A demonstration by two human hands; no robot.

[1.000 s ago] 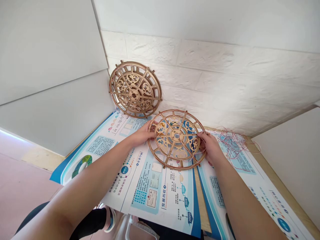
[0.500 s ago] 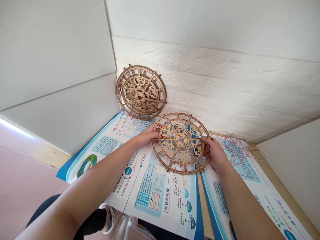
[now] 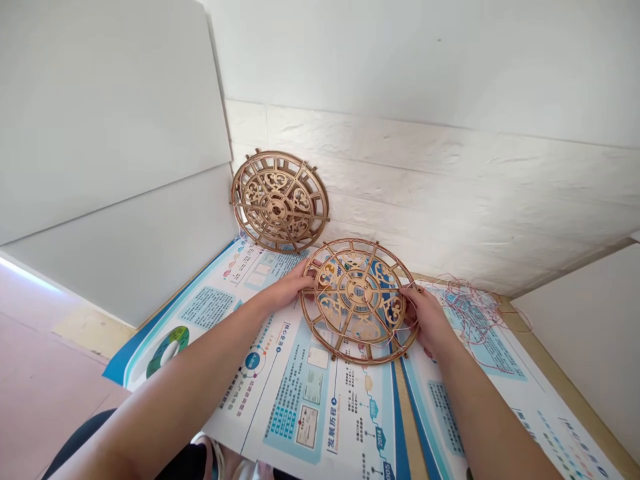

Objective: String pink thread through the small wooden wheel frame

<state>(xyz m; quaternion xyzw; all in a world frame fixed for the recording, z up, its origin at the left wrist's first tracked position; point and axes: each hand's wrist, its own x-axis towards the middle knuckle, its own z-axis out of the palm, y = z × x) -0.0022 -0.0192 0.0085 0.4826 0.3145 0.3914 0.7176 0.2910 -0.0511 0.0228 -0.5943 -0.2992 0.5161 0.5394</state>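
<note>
A round wooden openwork wheel [image 3: 360, 290] with spokes and scroll cut-outs is tilted in front of me, just above the printed posters. My left hand [image 3: 299, 281] grips its left rim, the thumb over the front. At the right rim, my right hand [image 3: 423, 313] holds it with the thumb on top and fingers behind. Thin wire runs along the wheel's rim and across its lower part. Similar wooden wheels [image 3: 277, 210], seemingly stacked, lean against the wall behind and to the left.
A loose tangle of thin pinkish wire [image 3: 470, 310] lies on the right-hand poster [image 3: 500, 387]. The left-hand poster [image 3: 240, 400] covers the table beside it. White panels [image 3: 150, 247] and a brick-textured wall [image 3: 450, 173] enclose the table.
The view has tipped up slightly, so everything sits lower in the picture. Both hands keep their hold on the wheel, whose pose looks nearly the same.
</note>
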